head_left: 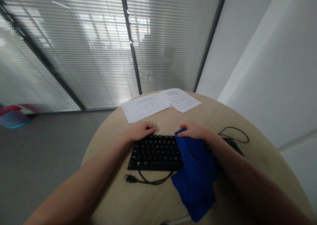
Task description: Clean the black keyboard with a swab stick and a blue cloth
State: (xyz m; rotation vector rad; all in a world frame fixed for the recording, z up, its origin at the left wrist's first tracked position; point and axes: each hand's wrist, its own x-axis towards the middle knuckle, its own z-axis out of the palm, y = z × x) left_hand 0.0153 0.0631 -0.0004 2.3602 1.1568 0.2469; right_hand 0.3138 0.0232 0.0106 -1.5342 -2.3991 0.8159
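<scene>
A black keyboard (155, 152) lies on the round wooden table, its right part hidden under a blue cloth (195, 172) and my right forearm. My left hand (142, 130) is closed at the keyboard's far left edge, fingers curled and thumb pointing right, gripping that edge. Pinched in my right hand (193, 130) is one corner of the blue cloth, which drapes over the keys and down onto the table toward me. In front of the keyboard lies its coiled black cable (156, 182) with a USB plug (130, 178).
Printed paper sheets (148, 107) lie at the table's far side. To the right are a thin black cable loop (244, 136) and a dark object (234, 145) partly behind my arm. A blue and red basket (13, 117) stands on the floor at left. Glass partitions with blinds rise behind.
</scene>
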